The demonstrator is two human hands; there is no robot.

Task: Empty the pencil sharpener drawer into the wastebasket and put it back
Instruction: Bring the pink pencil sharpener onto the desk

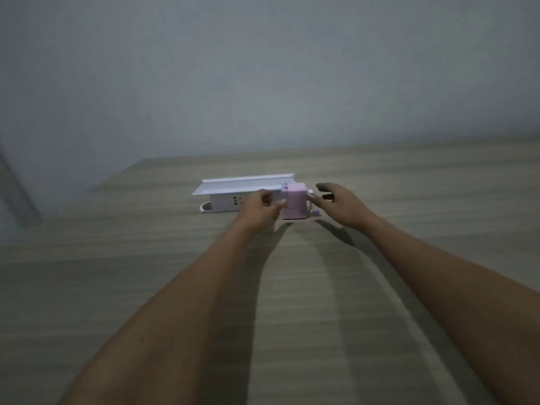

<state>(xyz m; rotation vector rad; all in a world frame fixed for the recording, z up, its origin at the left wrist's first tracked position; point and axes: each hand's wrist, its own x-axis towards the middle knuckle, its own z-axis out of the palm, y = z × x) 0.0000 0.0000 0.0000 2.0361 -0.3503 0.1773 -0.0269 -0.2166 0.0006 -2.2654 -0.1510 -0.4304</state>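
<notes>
Fingers first: our left hand [258, 210] has its fingers curled in, thumb tip pressed against the left face of the pink sharpener [294, 201]. Blur stops us from saying whether that is a real grip or only a touch. Our right hand [339, 204] is spread open, fingers apart, just beside the sharpener's right side. One fingertip sits near the small white part sticking out there; we cannot tell if it touches.

Sharpener sits upright on the wooden table [409, 287], between our two hands, closer to the left thumb than to the right palm. Small purple bits show at its top left corner, and a purple piece pokes out low on the right near the base. We cannot make out the drawer as a separate part; the front face looks like one pink block.

Behind and left of the sharpener lies a white shelf-like object [242, 188], long, with a flat top plate and a boxy body underneath, resting on the table. The left hand overlaps its right end in this view.

Both forearms stretch in from the bottom edge, bare, casting dark shadows on the tabletop. A plain grey wall [263, 68] fills the upper half.
</notes>
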